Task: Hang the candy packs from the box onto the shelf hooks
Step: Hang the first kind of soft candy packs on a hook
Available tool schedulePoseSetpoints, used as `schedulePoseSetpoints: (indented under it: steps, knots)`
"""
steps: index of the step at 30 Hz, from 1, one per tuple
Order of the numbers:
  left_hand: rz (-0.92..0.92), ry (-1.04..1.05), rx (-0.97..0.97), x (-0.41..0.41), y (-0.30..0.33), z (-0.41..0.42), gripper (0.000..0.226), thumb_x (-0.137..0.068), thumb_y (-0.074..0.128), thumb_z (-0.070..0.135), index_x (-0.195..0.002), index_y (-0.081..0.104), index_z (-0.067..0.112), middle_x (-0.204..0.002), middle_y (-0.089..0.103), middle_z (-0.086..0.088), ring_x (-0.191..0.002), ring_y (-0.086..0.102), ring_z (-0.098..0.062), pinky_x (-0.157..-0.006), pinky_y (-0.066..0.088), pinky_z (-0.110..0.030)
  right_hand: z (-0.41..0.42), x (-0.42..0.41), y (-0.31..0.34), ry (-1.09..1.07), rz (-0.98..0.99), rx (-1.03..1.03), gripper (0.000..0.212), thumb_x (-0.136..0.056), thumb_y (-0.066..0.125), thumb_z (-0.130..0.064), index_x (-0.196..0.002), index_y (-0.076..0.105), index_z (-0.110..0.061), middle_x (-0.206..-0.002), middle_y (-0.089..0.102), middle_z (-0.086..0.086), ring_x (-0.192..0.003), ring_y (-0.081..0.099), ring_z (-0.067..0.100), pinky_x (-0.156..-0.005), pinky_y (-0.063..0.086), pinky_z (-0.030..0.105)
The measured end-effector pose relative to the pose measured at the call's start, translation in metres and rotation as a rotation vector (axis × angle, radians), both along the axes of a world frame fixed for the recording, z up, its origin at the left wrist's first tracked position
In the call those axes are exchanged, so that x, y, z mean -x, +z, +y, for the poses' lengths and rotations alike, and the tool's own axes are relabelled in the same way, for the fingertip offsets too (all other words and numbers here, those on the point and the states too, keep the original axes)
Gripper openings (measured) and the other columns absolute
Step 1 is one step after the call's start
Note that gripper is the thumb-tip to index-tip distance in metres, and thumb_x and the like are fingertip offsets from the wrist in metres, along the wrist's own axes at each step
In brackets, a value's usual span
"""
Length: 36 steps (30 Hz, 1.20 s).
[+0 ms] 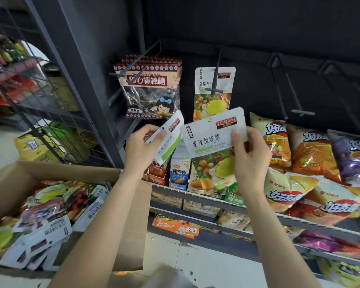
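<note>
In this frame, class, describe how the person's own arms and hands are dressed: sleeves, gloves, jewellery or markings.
Both forearms are bare up to the frame's lower edge, with no sleeve showing. The left hand and right hand wear no gloves. No ring, watch, bracelet or marking shows on the sides facing the camera. Nails look short and unpainted, though blur limits certainty.

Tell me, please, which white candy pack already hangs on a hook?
The white pack beside the lollipop bags; the other two are held in the left hand and right hand.
</note>
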<state>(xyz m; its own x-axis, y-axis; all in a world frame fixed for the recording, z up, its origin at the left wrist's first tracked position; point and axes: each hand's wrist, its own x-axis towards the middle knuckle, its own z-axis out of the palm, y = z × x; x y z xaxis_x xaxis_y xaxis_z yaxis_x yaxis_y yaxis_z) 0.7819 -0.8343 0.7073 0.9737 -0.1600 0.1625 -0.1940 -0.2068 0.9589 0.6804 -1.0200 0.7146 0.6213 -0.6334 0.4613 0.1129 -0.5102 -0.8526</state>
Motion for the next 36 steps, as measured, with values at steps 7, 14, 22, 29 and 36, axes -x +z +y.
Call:
schedulePoseSetpoints:
  steps: [7,14,22,29,36]
  knots:
    - [-0.255,-0.072,-0.068,0.010,0.010,-0.009,0.025,-0.093,0.061,0.021,-0.098,0.050,0.043,-0.091,0.064,0.017,-0.083,0.061,0.004,-0.061,0.044,-0.011,0.004,-0.028,0.017,-0.068,-0.169,-0.039,0.021,-0.097,0.056,-0.015,-0.116,0.050,-0.023,-0.075,0.060,-0.015,-0.064,0.056,0.002,-0.058,0.043,0.015]
    - [-0.263,-0.134,-0.036,0.005,0.011,-0.027,0.008,-0.084,0.072,0.018,-0.088,0.067,0.023,-0.088,0.065,0.022,-0.085,0.059,0.011,-0.074,0.038,-0.005,0.002,-0.048,0.006,-0.089,-0.105,0.027,0.031,-0.101,0.045,-0.012,-0.126,0.063,-0.020,-0.099,0.068,-0.002,-0.082,0.056,0.011,-0.074,0.048,0.024]
    - [-0.157,-0.079,-0.049,-0.013,0.006,-0.037,0.018,-0.076,0.080,0.021,-0.085,0.066,0.028,-0.089,0.067,0.018,-0.090,0.063,-0.009,-0.080,0.049,-0.027,-0.006,-0.062,0.001,-0.103,-0.053,0.102,0.032,-0.099,0.051,-0.010,-0.126,0.064,-0.020,-0.085,0.065,0.015,-0.070,0.050,0.016,-0.064,0.043,0.026]
    - [-0.139,-0.096,-0.075,-0.015,0.004,-0.034,0.014,-0.079,0.077,0.020,-0.087,0.066,0.025,-0.087,0.065,0.019,-0.077,0.059,0.003,-0.064,0.043,-0.011,-0.010,-0.066,-0.012,-0.163,-0.093,0.126,0.030,-0.097,0.052,-0.007,-0.122,0.066,-0.015,-0.069,0.049,-0.005,-0.062,0.044,0.001,-0.058,0.036,0.013]
    - [-0.132,0.001,-0.117,-0.015,0.001,-0.017,0.008,-0.086,0.070,0.019,-0.089,0.066,0.024,-0.084,0.064,0.020,-0.077,0.058,0.010,-0.058,0.040,-0.009,-0.032,-0.114,-0.004,-0.219,-0.007,0.147,0.031,-0.099,0.050,-0.012,-0.125,0.065,-0.020,-0.088,0.065,0.009,-0.069,0.051,0.010,-0.059,0.035,0.005]
